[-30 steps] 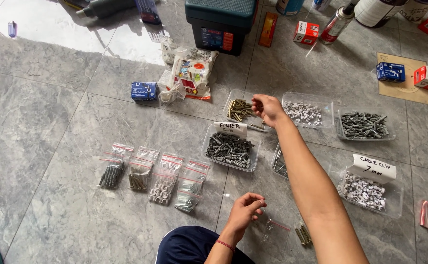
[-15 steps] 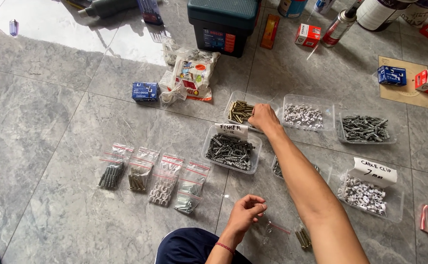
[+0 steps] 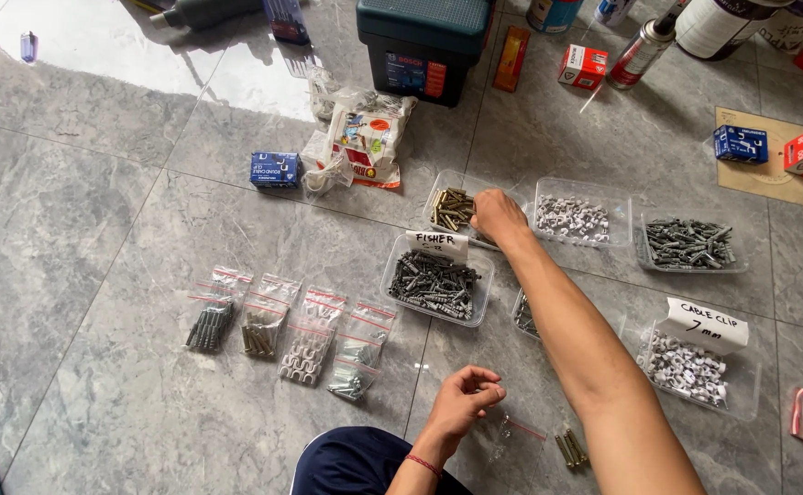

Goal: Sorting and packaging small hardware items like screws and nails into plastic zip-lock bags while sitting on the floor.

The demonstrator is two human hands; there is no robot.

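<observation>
The right hand [image 3: 498, 217] reaches into the tray of brass plugs [image 3: 454, 208] at upper centre, fingers curled closed among them, while the left hand [image 3: 464, 403] pinches a clear bag [image 3: 522, 434] low down, best kept open-mouthed.

Your right hand [image 3: 498, 216] rests on a clear, glossy plastic tray [image 3: 461, 188] of brass-coloured metal plugs [image 3: 453, 209]. Your left hand [image 3: 464, 401] pinches a thin, see-through plastic bag [image 3: 521, 433]. The floor [image 3: 71, 229] is polished grey stone tile, shiny under the light. Near its middle, matt grey plastic anchors [image 3: 434, 284] fill another clear tray beneath a white paper label [image 3: 436, 244].
</observation>
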